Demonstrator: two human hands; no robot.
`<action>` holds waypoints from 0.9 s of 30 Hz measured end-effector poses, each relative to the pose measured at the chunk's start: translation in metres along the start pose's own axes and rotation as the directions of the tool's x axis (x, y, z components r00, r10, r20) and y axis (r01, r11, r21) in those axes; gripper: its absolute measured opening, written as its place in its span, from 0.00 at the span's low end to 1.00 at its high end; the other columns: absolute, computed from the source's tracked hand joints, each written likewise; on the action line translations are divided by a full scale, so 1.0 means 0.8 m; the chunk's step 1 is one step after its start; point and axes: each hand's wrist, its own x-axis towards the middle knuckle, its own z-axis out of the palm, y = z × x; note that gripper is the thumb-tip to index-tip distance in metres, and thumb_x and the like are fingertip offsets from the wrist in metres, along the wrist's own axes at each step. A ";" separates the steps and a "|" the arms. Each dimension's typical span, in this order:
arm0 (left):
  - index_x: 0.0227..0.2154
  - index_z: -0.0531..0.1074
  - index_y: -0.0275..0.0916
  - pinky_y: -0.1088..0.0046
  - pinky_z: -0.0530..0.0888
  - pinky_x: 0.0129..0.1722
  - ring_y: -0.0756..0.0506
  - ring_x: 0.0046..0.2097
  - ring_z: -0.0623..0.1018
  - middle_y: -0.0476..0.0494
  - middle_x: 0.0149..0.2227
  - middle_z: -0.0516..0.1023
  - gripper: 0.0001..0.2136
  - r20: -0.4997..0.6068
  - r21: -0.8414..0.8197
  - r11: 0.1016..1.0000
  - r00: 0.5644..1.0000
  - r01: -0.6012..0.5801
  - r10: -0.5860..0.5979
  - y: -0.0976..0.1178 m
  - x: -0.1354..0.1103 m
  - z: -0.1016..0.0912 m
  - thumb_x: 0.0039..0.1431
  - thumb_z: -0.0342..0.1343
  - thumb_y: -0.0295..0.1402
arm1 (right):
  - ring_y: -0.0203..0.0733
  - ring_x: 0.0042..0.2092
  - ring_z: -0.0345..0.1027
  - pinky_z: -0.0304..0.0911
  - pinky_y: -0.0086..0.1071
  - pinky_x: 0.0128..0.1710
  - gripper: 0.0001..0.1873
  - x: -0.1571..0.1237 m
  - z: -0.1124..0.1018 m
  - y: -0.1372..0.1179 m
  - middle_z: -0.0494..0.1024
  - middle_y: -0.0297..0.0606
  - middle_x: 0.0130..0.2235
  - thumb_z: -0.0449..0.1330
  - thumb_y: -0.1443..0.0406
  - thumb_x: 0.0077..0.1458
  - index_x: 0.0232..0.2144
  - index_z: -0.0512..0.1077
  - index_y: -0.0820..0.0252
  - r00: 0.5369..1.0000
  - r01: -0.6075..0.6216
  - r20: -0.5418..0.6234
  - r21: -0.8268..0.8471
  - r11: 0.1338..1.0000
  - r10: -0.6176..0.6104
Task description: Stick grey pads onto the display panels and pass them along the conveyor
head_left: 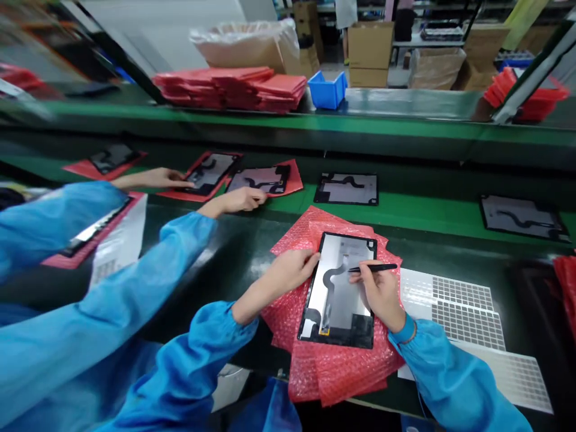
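A tablet display panel (348,300) with a dark ribbon cable (330,279) lies back side up on a stack of red bubble-wrap sleeves (310,366). My left hand (292,270) grips the panel's left edge, thumb at the rim and the other fingers curled and partly hidden. Over the panel's upper right, my right hand (380,294) pinches a slim black pointed tool (375,267), its tip pointing left near the cable's upper end. Whether the tip touches the panel I cannot tell. White sheets of small square stickers (468,300) lie right of my right hand.
A co-worker's hands (245,200) reach in from the left to panels on red sleeves (211,174). More panels (346,189) lie along the green strip. The shelf behind carries red sleeve piles (234,87) and a blue bin (327,90). A black tray (540,324) stands at right.
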 end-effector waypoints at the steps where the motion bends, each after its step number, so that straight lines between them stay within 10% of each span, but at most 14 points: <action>1: 0.27 0.69 0.41 0.67 0.64 0.33 0.39 0.32 0.80 0.41 0.27 0.77 0.17 -0.030 -0.006 1.000 0.999 0.016 -0.017 0.001 -0.001 0.000 0.72 0.46 0.40 | 0.46 0.33 0.85 0.80 0.38 0.38 0.16 0.000 0.001 0.001 0.87 0.39 0.33 0.63 0.51 0.68 0.43 0.78 0.57 1.000 0.011 -0.002 0.006 1.000 -0.011; 9: 0.31 0.67 0.42 0.65 0.71 0.40 0.42 0.37 0.78 0.43 0.32 0.75 0.16 -0.244 -0.311 0.946 0.970 -0.085 0.007 0.029 -0.022 -0.013 0.72 0.43 0.43 | 0.47 0.33 0.85 0.81 0.38 0.36 0.18 -0.002 -0.002 0.002 0.87 0.40 0.32 0.62 0.49 0.68 0.43 0.78 0.57 0.996 0.039 -0.081 0.097 0.995 -0.031; 16: 0.62 0.62 0.43 0.68 0.78 0.36 0.42 0.40 0.83 0.40 0.45 0.81 0.30 -0.198 -0.726 0.660 0.978 -0.196 0.073 0.052 0.019 -0.005 0.60 0.62 0.46 | 0.52 0.33 0.86 0.83 0.43 0.38 0.16 0.000 -0.021 -0.029 0.87 0.41 0.32 0.64 0.49 0.66 0.41 0.76 0.55 0.975 0.073 -0.221 0.231 0.970 -0.021; 23: 0.65 0.63 0.37 0.62 0.82 0.41 0.41 0.42 0.84 0.36 0.48 0.82 0.30 -0.226 -0.852 0.474 0.973 -0.222 0.049 0.113 0.212 -0.006 0.65 0.63 0.42 | 0.46 0.29 0.84 0.80 0.40 0.35 0.17 0.010 -0.094 -0.051 0.86 0.37 0.30 0.63 0.50 0.68 0.42 0.75 0.57 0.767 0.260 -0.621 0.075 0.963 -0.158; 27: 0.58 0.72 0.38 0.59 0.82 0.48 0.43 0.48 0.81 0.38 0.54 0.78 0.19 -0.264 -0.792 0.569 0.965 -0.220 0.005 0.159 0.330 -0.003 0.70 0.60 0.42 | 0.44 0.29 0.83 0.79 0.38 0.35 0.19 0.017 -0.106 -0.022 0.85 0.36 0.30 0.63 0.48 0.67 0.42 0.76 0.58 0.775 0.209 -0.615 0.030 0.977 -0.147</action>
